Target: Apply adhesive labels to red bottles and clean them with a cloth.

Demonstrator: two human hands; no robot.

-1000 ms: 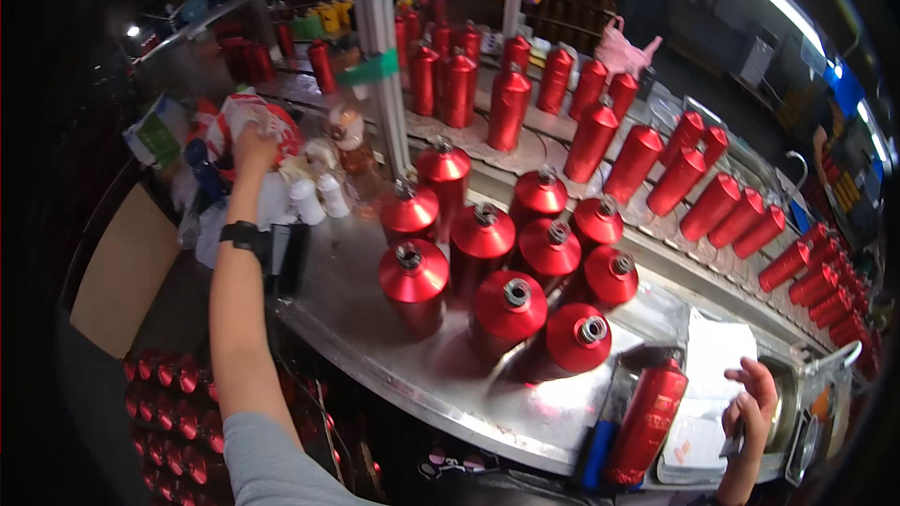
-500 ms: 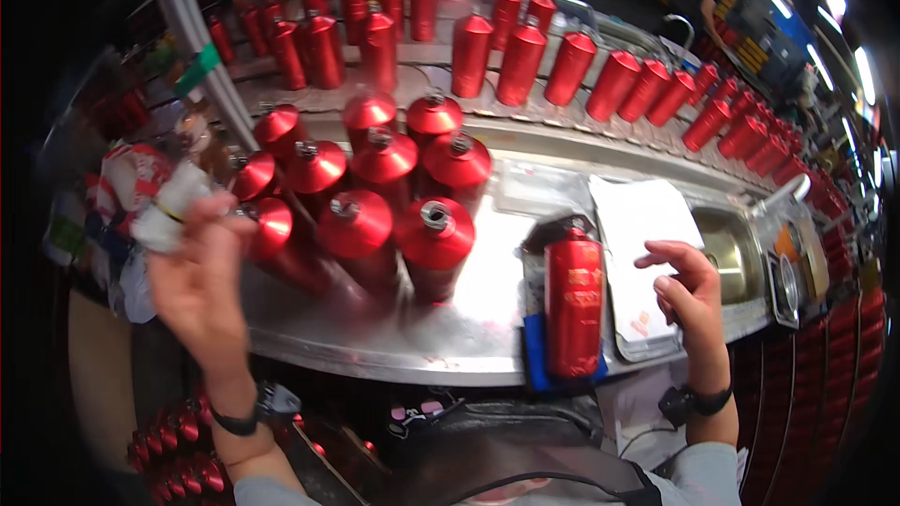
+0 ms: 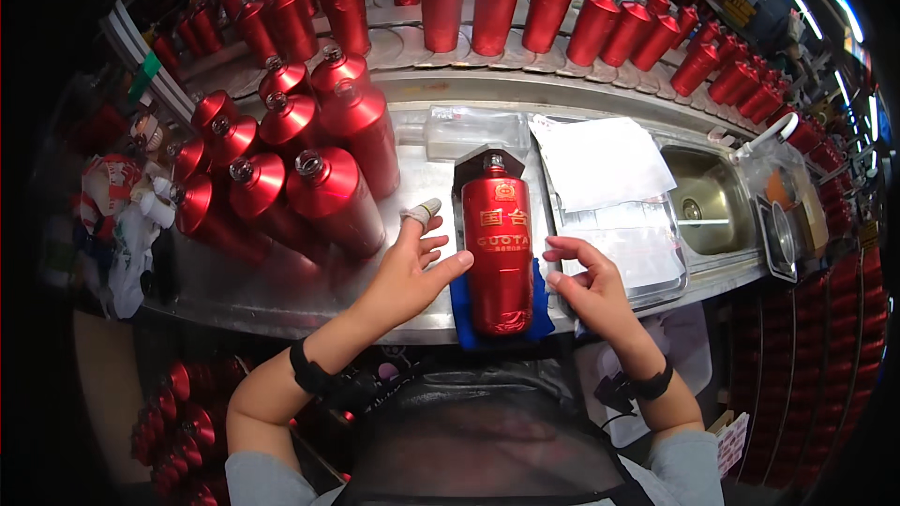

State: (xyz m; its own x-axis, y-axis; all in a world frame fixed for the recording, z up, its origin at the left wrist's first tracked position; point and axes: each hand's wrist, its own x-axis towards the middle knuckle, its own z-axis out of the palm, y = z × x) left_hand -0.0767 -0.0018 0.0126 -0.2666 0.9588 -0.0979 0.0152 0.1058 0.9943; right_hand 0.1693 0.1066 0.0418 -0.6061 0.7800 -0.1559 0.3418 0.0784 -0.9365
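Observation:
A red bottle (image 3: 498, 258) with gold lettering and a bare glass neck lies on a dark holder, its base over a blue cloth (image 3: 463, 315). My left hand (image 3: 410, 270) is just left of this bottle, fingers spread, thumb pointing at its side. One fingertip wears a white finger cover (image 3: 425, 213). On the other side my right hand (image 3: 594, 290) hovers with bent fingers held apart, a small gap from the bottle. Neither hand holds anything. Left of my left hand stands a cluster of uncapped red bottles (image 3: 336, 201) on the metal bench (image 3: 412, 314).
White sheets (image 3: 600, 164) lie on a clear tray right of the bottle, before a steel sink (image 3: 710, 215). A clear plastic box (image 3: 478, 134) sits behind. Red bottles (image 3: 493, 14) line a conveyor (image 3: 412, 64) along the back. White cloths (image 3: 145, 215) hang at far left.
My left hand has swung from the far left, by the white cloth, to the bottle's left side. My right hand has drawn closer to the bottle. The view has also shifted.

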